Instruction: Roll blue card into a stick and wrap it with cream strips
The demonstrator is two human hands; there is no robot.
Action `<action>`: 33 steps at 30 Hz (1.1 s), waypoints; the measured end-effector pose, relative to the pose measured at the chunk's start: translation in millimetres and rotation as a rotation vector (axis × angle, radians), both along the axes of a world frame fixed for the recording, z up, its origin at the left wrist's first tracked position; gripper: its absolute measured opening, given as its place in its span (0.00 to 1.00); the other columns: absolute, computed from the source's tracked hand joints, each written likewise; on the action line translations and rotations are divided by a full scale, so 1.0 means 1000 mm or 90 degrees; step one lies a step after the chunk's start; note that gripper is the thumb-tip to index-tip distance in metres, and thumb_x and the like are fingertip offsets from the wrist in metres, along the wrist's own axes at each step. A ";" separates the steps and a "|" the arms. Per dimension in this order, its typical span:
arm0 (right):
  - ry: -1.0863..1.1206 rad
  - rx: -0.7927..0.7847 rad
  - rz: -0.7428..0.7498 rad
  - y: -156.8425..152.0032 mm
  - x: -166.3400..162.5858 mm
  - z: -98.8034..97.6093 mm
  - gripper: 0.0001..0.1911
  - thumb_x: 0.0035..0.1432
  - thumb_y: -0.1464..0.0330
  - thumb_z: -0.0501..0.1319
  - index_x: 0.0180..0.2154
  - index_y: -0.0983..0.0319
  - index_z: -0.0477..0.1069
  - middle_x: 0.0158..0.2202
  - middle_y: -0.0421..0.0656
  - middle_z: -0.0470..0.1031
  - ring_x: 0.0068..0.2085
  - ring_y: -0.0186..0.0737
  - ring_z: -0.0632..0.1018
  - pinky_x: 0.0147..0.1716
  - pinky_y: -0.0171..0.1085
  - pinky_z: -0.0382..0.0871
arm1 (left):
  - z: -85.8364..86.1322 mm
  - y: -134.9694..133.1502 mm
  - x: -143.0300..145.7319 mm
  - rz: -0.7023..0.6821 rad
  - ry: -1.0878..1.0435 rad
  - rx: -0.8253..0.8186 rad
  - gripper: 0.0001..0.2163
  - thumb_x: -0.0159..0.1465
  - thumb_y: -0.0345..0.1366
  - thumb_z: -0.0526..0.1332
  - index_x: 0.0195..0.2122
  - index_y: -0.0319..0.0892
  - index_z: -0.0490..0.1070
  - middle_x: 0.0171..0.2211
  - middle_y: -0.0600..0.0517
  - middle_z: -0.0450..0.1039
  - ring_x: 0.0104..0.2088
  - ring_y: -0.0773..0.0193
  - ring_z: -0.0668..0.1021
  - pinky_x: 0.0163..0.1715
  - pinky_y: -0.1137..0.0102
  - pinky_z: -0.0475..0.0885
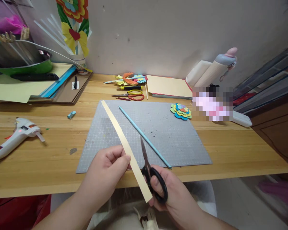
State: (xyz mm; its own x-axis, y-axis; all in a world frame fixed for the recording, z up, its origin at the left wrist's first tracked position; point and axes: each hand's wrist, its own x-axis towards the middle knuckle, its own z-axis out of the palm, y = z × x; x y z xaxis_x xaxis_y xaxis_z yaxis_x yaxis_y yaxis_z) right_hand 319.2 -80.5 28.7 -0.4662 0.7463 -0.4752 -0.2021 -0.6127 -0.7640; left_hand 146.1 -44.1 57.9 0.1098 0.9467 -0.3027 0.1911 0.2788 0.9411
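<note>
My left hand (110, 169) pinches a long, pale yellow paper strip (117, 128) between thumb and fingers. The strip slants from the far left of the grey cutting mat (182, 143) down over the table's front edge. In my right hand (170, 191) is a pair of black-handled scissors (147, 166), its blades together and pointing away from me. The scissors lie just right of the strip, and its near end overlaps the right fingers. A thin blue paper stick (144, 135) rests across the mat beyond the scissors. A layered paper flower (181, 111) sits at the mat's far right corner.
A white glue gun (19, 135) lies on the left. Red-and-yellow-handled scissors (132, 95), a craft knife (129, 88) and paper flowers (129, 78) lie behind the mat. A paper stack (169, 87) and a bottle (213, 68) are at back right; a pot (16, 52) stands at back left.
</note>
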 end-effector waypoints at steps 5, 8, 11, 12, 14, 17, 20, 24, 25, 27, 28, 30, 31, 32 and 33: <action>0.014 0.004 -0.094 0.002 0.000 0.000 0.23 0.47 0.55 0.69 0.36 0.61 0.63 0.24 0.33 0.64 0.19 0.24 0.54 0.15 0.27 0.47 | -0.004 0.002 0.000 0.016 0.019 0.010 0.14 0.56 0.39 0.55 0.16 0.42 0.58 0.15 0.58 0.54 0.19 0.70 0.58 0.20 0.74 0.54; 0.022 0.001 -0.110 0.003 -0.001 0.001 0.24 0.44 0.57 0.71 0.36 0.61 0.64 0.26 0.33 0.65 0.19 0.24 0.55 0.15 0.26 0.49 | -0.006 0.002 0.001 0.032 0.054 0.030 0.14 0.57 0.39 0.54 0.16 0.42 0.58 0.16 0.58 0.54 0.20 0.70 0.58 0.20 0.74 0.54; 0.018 -0.014 -0.118 0.004 -0.003 0.003 0.22 0.43 0.60 0.72 0.34 0.61 0.63 0.26 0.33 0.66 0.20 0.24 0.59 0.16 0.26 0.49 | -0.007 0.000 0.002 0.029 0.072 0.033 0.13 0.57 0.39 0.55 0.18 0.42 0.59 0.17 0.58 0.54 0.21 0.70 0.59 0.21 0.74 0.55; 0.019 -0.016 -0.125 0.005 -0.004 0.003 0.22 0.43 0.62 0.73 0.34 0.61 0.63 0.25 0.33 0.66 0.21 0.24 0.61 0.18 0.26 0.51 | -0.006 -0.002 0.003 0.029 0.069 0.036 0.13 0.57 0.39 0.55 0.17 0.42 0.58 0.17 0.58 0.54 0.21 0.70 0.59 0.21 0.74 0.56; 0.020 -0.009 -0.139 0.005 -0.006 0.005 0.22 0.42 0.63 0.73 0.32 0.62 0.63 0.24 0.33 0.66 0.23 0.25 0.63 0.22 0.26 0.55 | -0.005 -0.004 0.005 0.033 0.054 0.041 0.13 0.57 0.39 0.55 0.17 0.42 0.58 0.17 0.58 0.54 0.20 0.70 0.59 0.21 0.74 0.57; 0.009 0.018 -0.146 0.006 -0.006 0.006 0.22 0.41 0.62 0.73 0.31 0.62 0.62 0.23 0.32 0.66 0.24 0.26 0.65 0.25 0.28 0.57 | -0.003 -0.006 0.011 0.014 0.008 0.032 0.10 0.55 0.39 0.57 0.19 0.42 0.62 0.18 0.57 0.60 0.22 0.69 0.63 0.23 0.74 0.61; -0.003 0.046 -0.147 0.007 -0.006 0.007 0.23 0.39 0.63 0.74 0.31 0.61 0.62 0.23 0.32 0.66 0.24 0.27 0.65 0.26 0.29 0.58 | -0.004 -0.006 0.018 -0.038 -0.069 -0.029 0.06 0.52 0.37 0.60 0.24 0.41 0.68 0.22 0.54 0.69 0.25 0.66 0.70 0.26 0.73 0.66; -0.023 0.050 -0.129 0.007 -0.005 0.005 0.24 0.37 0.64 0.75 0.30 0.61 0.61 0.22 0.32 0.64 0.24 0.27 0.64 0.26 0.29 0.58 | -0.009 -0.002 0.016 -0.069 -0.143 -0.089 0.09 0.55 0.40 0.62 0.25 0.40 0.71 0.24 0.51 0.74 0.26 0.66 0.73 0.27 0.72 0.67; -0.029 0.052 -0.124 0.007 -0.004 0.004 0.24 0.38 0.64 0.74 0.30 0.60 0.60 0.22 0.32 0.64 0.24 0.27 0.63 0.26 0.29 0.58 | -0.009 -0.001 0.013 -0.069 -0.141 -0.087 0.09 0.55 0.41 0.62 0.25 0.39 0.72 0.23 0.52 0.73 0.25 0.66 0.72 0.26 0.73 0.67; -0.043 0.058 -0.110 0.006 -0.002 0.003 0.24 0.40 0.62 0.73 0.30 0.60 0.60 0.24 0.33 0.64 0.25 0.28 0.64 0.27 0.29 0.59 | -0.010 0.003 0.007 -0.057 -0.114 -0.073 0.11 0.55 0.42 0.63 0.24 0.40 0.72 0.20 0.54 0.70 0.22 0.68 0.70 0.24 0.74 0.65; -0.051 0.063 -0.099 0.005 -0.001 0.003 0.23 0.41 0.61 0.72 0.30 0.60 0.60 0.25 0.33 0.65 0.26 0.28 0.64 0.27 0.30 0.59 | -0.010 0.005 0.003 -0.046 -0.094 -0.060 0.11 0.55 0.42 0.63 0.22 0.40 0.71 0.18 0.55 0.68 0.21 0.69 0.68 0.23 0.74 0.64; -0.063 0.070 -0.074 0.004 0.001 0.002 0.23 0.42 0.59 0.72 0.30 0.60 0.59 0.27 0.35 0.65 0.26 0.28 0.65 0.27 0.30 0.59 | -0.010 0.009 -0.003 -0.027 -0.049 -0.031 0.13 0.54 0.43 0.63 0.21 0.40 0.69 0.16 0.57 0.64 0.20 0.70 0.66 0.22 0.74 0.61; -0.065 0.072 -0.063 0.003 0.003 0.001 0.24 0.42 0.59 0.71 0.30 0.59 0.58 0.27 0.35 0.65 0.26 0.28 0.64 0.26 0.30 0.59 | -0.011 0.011 -0.006 -0.018 -0.030 -0.019 0.13 0.55 0.44 0.63 0.21 0.39 0.69 0.16 0.57 0.63 0.20 0.70 0.65 0.21 0.75 0.60; -0.064 0.071 -0.051 0.002 0.004 0.001 0.24 0.41 0.58 0.72 0.30 0.59 0.58 0.27 0.35 0.65 0.25 0.28 0.63 0.26 0.30 0.58 | -0.011 0.013 -0.009 -0.007 -0.014 -0.008 0.14 0.55 0.45 0.63 0.21 0.39 0.69 0.16 0.57 0.62 0.20 0.70 0.65 0.21 0.75 0.59; -0.060 0.068 -0.041 0.001 0.006 0.002 0.25 0.40 0.58 0.72 0.30 0.59 0.58 0.27 0.34 0.64 0.24 0.27 0.62 0.25 0.30 0.57 | -0.012 0.015 -0.011 0.007 -0.003 -0.001 0.14 0.55 0.45 0.63 0.22 0.39 0.69 0.16 0.57 0.62 0.20 0.70 0.64 0.21 0.75 0.59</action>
